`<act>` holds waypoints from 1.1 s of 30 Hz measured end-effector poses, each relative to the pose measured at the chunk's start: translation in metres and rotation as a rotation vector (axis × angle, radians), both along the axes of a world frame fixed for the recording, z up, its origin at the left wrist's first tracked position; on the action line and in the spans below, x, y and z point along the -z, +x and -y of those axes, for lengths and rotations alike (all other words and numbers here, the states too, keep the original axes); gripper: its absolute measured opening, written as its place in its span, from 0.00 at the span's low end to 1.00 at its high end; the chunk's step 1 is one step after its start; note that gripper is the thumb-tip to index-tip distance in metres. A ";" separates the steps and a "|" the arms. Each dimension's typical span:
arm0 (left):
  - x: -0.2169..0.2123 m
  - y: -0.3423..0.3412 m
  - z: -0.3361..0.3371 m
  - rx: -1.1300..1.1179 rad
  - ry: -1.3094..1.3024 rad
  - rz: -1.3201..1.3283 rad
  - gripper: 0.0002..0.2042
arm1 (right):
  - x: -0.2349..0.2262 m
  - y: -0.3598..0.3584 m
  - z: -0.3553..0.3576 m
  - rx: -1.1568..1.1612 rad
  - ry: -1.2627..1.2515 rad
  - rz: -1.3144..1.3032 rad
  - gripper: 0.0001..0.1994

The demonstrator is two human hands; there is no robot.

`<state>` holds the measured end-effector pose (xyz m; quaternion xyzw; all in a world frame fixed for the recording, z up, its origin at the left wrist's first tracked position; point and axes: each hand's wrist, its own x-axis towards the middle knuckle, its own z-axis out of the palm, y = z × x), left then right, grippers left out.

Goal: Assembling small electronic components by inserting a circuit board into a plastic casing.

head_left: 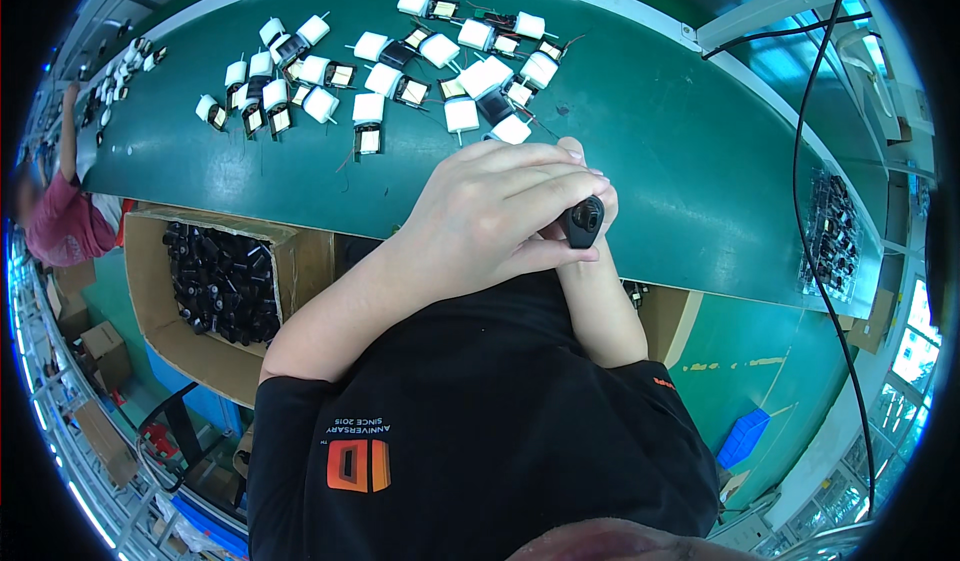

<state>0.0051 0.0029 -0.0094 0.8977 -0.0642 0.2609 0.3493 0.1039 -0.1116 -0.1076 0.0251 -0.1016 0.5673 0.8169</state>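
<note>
Both hands bunched over one small black part at the table's near edge.

The left hand [490,211] lies on top, fingers curled and closed around a small black cylindrical part [584,223] — it pokes out at the hand's right side, round end facing up. The right hand [590,186] sits mostly hidden beneath, fingertips wrapped against the same part, so the two hands press together. Just beyond the knuckles, white-and-black components [400,71] lie scattered on the green table [680,161] — and down left, a cardboard box [200,346] of black cylinders.
</note>
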 end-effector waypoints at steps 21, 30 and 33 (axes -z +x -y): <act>0.001 0.004 -0.004 -0.074 -0.331 -0.067 0.45 | -0.045 0.011 0.031 0.250 -0.317 0.537 0.37; 0.011 0.001 0.011 -0.064 -0.187 -0.234 0.44 | -0.051 -0.013 0.025 0.415 -0.413 0.477 0.39; 0.017 0.002 0.018 -0.053 -0.081 -0.170 0.43 | -0.049 -0.020 0.027 0.532 -0.416 0.468 0.39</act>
